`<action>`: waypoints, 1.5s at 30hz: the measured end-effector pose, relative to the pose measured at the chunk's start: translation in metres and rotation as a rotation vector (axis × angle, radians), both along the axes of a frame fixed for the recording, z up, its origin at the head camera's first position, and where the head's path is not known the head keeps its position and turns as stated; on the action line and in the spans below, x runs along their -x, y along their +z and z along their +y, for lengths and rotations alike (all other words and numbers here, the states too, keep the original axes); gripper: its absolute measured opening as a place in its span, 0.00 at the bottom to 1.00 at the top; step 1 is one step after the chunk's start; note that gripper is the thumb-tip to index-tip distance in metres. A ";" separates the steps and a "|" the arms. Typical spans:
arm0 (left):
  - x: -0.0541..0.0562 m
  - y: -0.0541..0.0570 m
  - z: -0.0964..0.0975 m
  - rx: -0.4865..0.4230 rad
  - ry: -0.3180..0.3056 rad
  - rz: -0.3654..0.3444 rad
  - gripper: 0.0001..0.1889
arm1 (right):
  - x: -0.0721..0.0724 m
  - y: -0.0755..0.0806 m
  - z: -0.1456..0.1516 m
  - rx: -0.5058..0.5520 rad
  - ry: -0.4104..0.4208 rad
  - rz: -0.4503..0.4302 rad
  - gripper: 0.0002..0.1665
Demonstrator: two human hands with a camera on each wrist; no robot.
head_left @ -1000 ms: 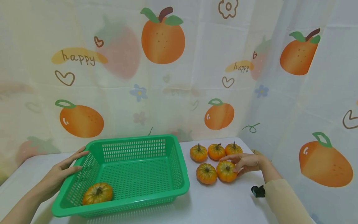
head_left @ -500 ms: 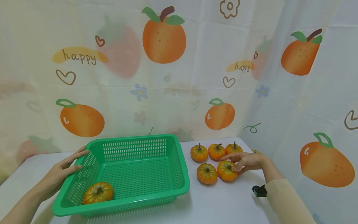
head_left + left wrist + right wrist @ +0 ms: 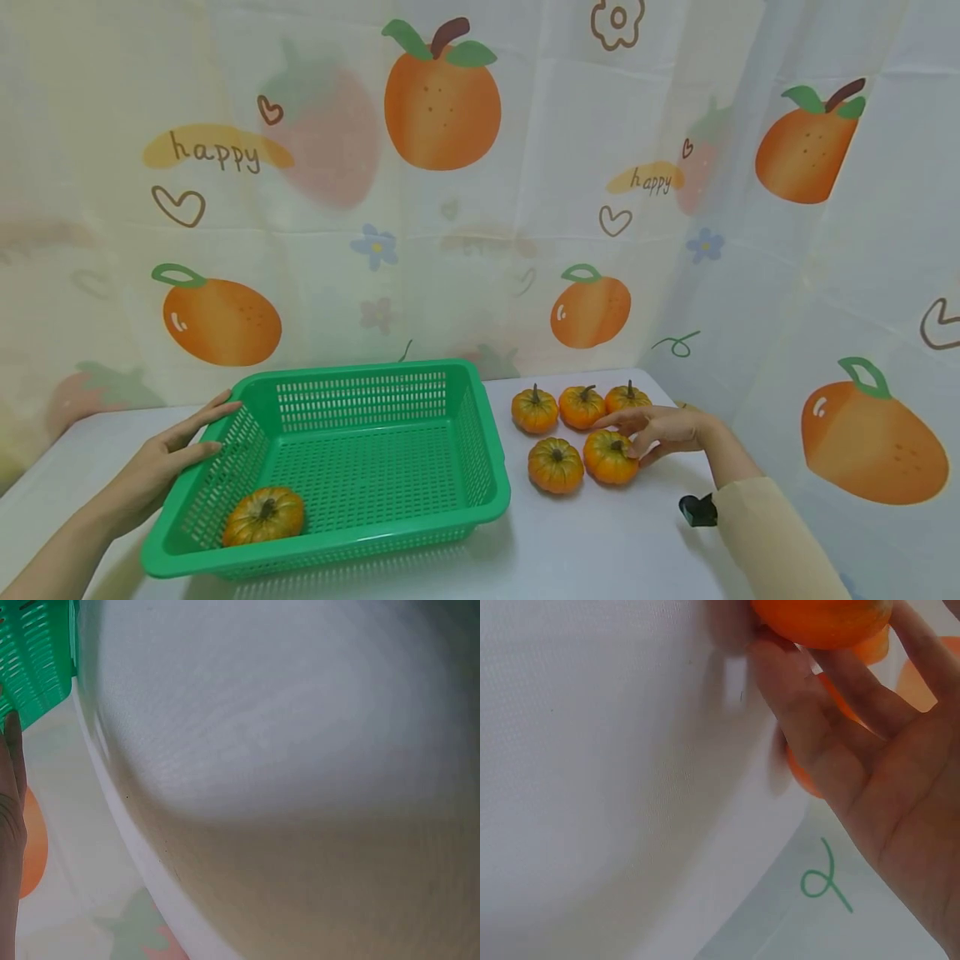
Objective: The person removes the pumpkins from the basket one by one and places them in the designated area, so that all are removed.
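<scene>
My right hand (image 3: 656,432) grips a small orange pumpkin (image 3: 609,460), with fingers curled round its far and right sides. In the right wrist view, fingertips reach under the pumpkin (image 3: 825,621). Another small pumpkin (image 3: 556,467) sits just left of it, and several more stand in a row behind, one (image 3: 628,395) partly covered by the hand. My left hand (image 3: 168,454) rests on the left rim of a green plastic basket (image 3: 491,467), fingers nearly straight. Inside, at the near left corner, lies one yellow-orange pumpkin (image 3: 264,517).
A white cloth-covered table (image 3: 585,542) carries everything. Behind it and along the right hangs a curtain (image 3: 465,275) printed with fruit. A small black object (image 3: 697,510) shows beside the right sleeve (image 3: 772,533).
The pumpkin in my right hand has tipped slightly, its stem shifting a little right and away. The left hand and basket keep their places.
</scene>
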State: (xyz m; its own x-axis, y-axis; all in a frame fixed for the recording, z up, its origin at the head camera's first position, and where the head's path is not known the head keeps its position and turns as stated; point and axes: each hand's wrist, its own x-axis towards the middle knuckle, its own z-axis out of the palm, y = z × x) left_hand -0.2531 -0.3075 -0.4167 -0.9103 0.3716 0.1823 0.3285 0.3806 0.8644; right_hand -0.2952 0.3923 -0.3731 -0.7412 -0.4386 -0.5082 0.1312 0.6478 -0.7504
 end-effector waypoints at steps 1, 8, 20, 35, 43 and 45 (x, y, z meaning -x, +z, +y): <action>0.000 0.000 0.000 -0.002 -0.001 0.001 0.29 | 0.000 0.001 0.000 -0.003 -0.003 0.003 0.43; -0.001 0.000 0.000 -0.012 -0.009 -0.005 0.29 | -0.001 0.005 -0.001 -0.017 -0.031 0.022 0.42; 0.002 0.000 -0.002 -0.010 -0.011 -0.018 0.30 | 0.000 0.021 -0.002 -0.036 -0.013 0.056 0.45; 0.001 0.000 -0.002 -0.009 -0.005 -0.019 0.30 | 0.015 0.058 -0.028 -0.092 0.111 0.201 0.45; 0.001 0.001 -0.001 -0.018 -0.016 -0.016 0.30 | 0.018 0.068 -0.063 -0.089 0.193 0.307 0.33; 0.000 0.001 0.000 -0.018 -0.015 -0.021 0.30 | 0.018 0.071 -0.071 -0.072 0.214 0.324 0.32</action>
State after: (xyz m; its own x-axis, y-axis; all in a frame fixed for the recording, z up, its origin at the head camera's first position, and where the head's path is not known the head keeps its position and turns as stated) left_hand -0.2532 -0.3076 -0.4152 -0.9086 0.3816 0.1698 0.3153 0.3599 0.8781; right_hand -0.3131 0.3210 -0.3016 -0.7637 -0.5729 -0.2977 -0.2492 0.6869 -0.6826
